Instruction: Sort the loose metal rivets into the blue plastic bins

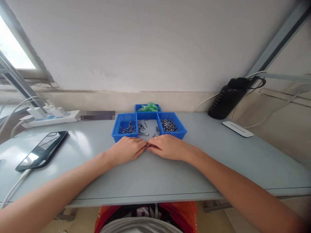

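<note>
A grey counter [155, 174] carries three blue trays: a left tray [124, 127] and a right tray [172, 125], both holding small metal screws, and a back tray [147, 107] with green bits. More loose screws [143, 127] lie on the bare counter between the trays.

Just in front of these, the left hand [126, 149] and the right hand [168, 147] rest on the counter, fingertips meeting. Both grips are pinched together over a small metal part [147, 145], probably a screw; it is too tiny to tell which hand actually has it.

Such a part is likely light, stiff and smooth, easy to drop or roll. A fingertip pinch across the shank, close to the head, would seem the surest hold.

Off to the left lie a phone [42, 149] and a power strip [50, 118]; a black bottle [229, 97] leans at the right.
</note>
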{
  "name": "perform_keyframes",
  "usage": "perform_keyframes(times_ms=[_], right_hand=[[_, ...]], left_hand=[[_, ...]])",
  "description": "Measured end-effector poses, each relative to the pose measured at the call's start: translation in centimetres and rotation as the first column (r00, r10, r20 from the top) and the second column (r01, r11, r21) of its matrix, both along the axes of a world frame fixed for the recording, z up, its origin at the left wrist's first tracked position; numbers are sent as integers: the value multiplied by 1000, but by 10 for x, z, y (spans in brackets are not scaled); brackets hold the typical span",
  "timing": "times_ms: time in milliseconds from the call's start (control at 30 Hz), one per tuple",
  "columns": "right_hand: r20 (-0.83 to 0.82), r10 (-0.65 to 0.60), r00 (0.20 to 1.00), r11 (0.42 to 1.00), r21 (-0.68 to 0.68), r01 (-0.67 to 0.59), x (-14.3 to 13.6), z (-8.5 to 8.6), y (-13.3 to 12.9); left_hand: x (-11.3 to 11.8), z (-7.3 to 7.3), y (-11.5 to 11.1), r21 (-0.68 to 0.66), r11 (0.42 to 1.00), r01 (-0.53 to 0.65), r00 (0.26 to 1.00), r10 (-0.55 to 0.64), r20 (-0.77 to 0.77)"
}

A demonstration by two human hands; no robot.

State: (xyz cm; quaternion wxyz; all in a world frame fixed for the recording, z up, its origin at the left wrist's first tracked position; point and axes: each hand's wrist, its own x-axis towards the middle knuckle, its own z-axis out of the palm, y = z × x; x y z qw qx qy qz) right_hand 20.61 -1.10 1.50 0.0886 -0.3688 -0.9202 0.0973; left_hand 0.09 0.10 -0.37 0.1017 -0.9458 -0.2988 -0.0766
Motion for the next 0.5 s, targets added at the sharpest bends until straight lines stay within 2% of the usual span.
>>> perform_keyframes(times_ms=[500], right_hand=[[-10,1,1000,998,59,-1,0,-2,1]], left_hand=[[-1,-3,2,26,1000,1,1000,-1,-19]])
